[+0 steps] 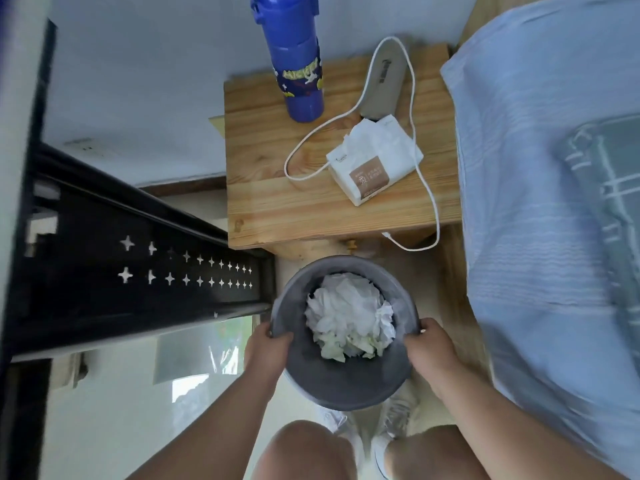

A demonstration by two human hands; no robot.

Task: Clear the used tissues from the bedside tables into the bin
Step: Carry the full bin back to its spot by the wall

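Observation:
A round grey bin [332, 379] is held in front of the wooden bedside table [277, 202], above the floor. Crumpled white tissues [349, 317] fill its inside. My left hand [268, 351] grips the bin's left rim, and my right hand [431, 351] grips the right rim. On the table lies a white tissue pack [375, 164] with a sheet sticking out of its top. No loose crumpled tissue shows on the tabletop.
A blue bottle [294, 57] stands at the table's back left. A grey insole [384, 81] and a white cable [420, 174] lie near the pack. A bed with a blue cover [540, 202] is on the right, a black metal frame [138, 271] on the left.

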